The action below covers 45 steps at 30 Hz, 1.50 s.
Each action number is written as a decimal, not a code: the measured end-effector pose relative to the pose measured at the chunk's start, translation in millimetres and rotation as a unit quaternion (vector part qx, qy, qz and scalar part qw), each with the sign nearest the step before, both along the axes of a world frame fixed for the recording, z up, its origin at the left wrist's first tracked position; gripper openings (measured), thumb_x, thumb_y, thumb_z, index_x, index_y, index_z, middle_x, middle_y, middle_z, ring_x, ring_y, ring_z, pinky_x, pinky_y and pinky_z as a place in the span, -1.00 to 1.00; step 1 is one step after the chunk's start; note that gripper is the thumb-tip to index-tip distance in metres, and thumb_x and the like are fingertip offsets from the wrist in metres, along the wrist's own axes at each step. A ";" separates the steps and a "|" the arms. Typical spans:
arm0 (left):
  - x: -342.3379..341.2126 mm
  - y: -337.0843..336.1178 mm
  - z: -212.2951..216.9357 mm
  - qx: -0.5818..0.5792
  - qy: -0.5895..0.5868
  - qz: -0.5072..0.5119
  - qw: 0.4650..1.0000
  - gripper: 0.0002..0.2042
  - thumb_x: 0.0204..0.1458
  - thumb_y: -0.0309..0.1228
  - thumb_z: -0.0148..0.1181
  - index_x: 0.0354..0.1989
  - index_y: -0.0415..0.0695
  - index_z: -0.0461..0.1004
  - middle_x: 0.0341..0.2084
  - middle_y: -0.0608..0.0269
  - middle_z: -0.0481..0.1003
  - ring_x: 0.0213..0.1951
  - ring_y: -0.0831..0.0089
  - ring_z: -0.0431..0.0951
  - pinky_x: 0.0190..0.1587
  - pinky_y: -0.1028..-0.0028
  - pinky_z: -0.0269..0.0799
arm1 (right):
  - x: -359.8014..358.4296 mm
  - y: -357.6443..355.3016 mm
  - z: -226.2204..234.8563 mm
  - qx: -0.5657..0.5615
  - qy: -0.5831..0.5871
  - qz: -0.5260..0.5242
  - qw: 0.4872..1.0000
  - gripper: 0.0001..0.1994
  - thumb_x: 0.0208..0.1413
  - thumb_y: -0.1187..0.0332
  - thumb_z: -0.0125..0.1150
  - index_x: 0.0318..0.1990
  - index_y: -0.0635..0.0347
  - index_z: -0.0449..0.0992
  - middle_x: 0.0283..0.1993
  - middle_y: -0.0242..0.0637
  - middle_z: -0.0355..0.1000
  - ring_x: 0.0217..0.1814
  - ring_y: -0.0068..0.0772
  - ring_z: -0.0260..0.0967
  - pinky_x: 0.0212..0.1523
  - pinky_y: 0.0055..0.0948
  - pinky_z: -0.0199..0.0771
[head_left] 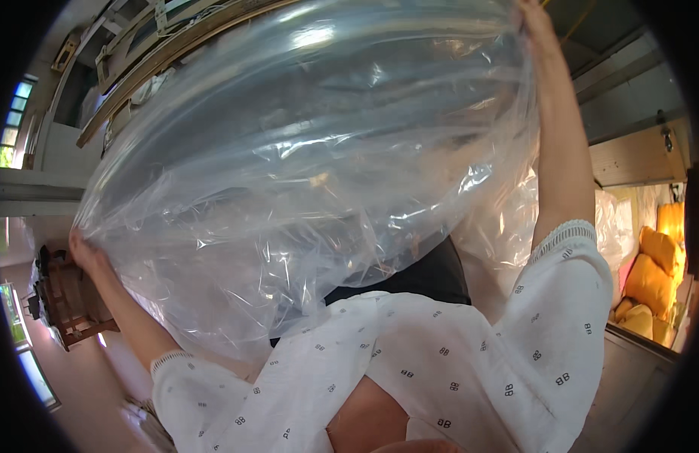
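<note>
A large sheet of clear plastic (311, 181) stretches between my two raised hands, wrinkled and shiny, and hangs in front of my body. I cannot tell whether it is a single layer or a bag. My left hand (85, 251) is closed on its edge at the far left. Higher up, at the top right, my right hand (532, 16) grips the other end; its fingers are partly cut off by the picture's edge. The plastic's lower folds lie over my dark trousers (425, 275) and partly hide them.
A wooden-edged frame (168, 57) runs behind the plastic at upper left. Below my left hand stands a brown wooden stool-like piece (74, 298). At right are a wooden panel (640, 158) and a bright yellow-orange cushioned heap (655, 264). More clear plastic (614, 226) lies near it.
</note>
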<state>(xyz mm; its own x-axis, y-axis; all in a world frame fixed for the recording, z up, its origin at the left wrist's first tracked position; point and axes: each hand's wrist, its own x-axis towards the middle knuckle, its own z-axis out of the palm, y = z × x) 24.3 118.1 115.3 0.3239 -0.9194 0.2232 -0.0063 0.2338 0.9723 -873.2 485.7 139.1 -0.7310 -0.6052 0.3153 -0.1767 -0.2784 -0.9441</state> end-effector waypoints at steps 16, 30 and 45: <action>-76.3 -149.6 -65.0 0.006 -0.377 0.021 0.926 -0.66 -0.01 -0.14 0.10 -0.18 -0.11 0.53 -0.26 0.35 0.52 -0.21 0.56 0.43 -0.09 0.59 0.23 | -9.9 -37.3 -74.8 0.200 0.250 -0.232 0.919 -0.74 -0.11 0.24 0.17 -0.33 0.25 0.51 -0.45 -0.36 0.44 -0.38 -0.55 0.33 -0.27 -0.56 0.30; -29.7 -184.5 -79.2 0.039 -0.194 0.006 0.980 -0.74 -0.07 -0.24 0.13 -0.41 -0.22 0.43 -0.54 0.29 0.40 -0.56 0.57 0.31 -0.54 0.58 0.20 | -21.0 -42.6 -81.6 0.185 0.276 -0.349 0.876 -0.57 -0.30 0.18 0.30 -0.34 0.29 0.31 -0.19 -0.06 0.18 -0.10 -0.12 0.15 -0.04 -0.33 0.19; 11.2 -190.9 -65.2 0.070 -0.345 -0.066 0.934 -0.71 0.06 -0.19 0.01 -0.45 -0.18 0.49 -0.53 0.38 0.42 -0.52 0.64 0.30 -0.49 0.64 0.19 | -31.8 -35.2 -71.0 -0.052 -0.043 -0.272 0.960 -0.65 -0.06 0.07 0.12 -0.48 0.20 0.27 -0.41 -0.15 0.27 -0.26 -0.20 0.21 -0.17 -0.29 0.22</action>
